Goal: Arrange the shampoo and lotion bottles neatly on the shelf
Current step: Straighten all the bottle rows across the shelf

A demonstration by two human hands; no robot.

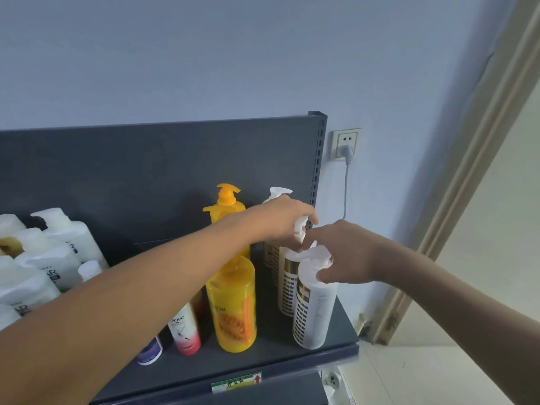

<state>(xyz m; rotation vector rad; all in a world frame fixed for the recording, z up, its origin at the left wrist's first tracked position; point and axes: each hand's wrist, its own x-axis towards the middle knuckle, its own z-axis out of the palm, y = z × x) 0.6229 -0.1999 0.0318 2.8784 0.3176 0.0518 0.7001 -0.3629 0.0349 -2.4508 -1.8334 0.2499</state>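
On the dark grey shelf point(263, 363) a row of white pump bottles with gold grid labels runs back along the right end. My right hand point(347, 252) grips the neck of the front white bottle point(315, 314). My left hand point(280, 217) is closed around the pump head of the second white bottle point(287, 287) behind it. A third white pump point(279, 192) shows at the back. To their left stand two yellow pump bottles, one in front point(233, 308) and one behind point(225, 206).
A pink and white Dove bottle point(184, 331) and a small purple-based bottle point(150, 353) stand under my left forearm. Several white bottles point(49, 258) crowd the shelf's left side. A wall socket with a plugged cable point(346, 144) and a door frame point(467, 176) lie to the right.
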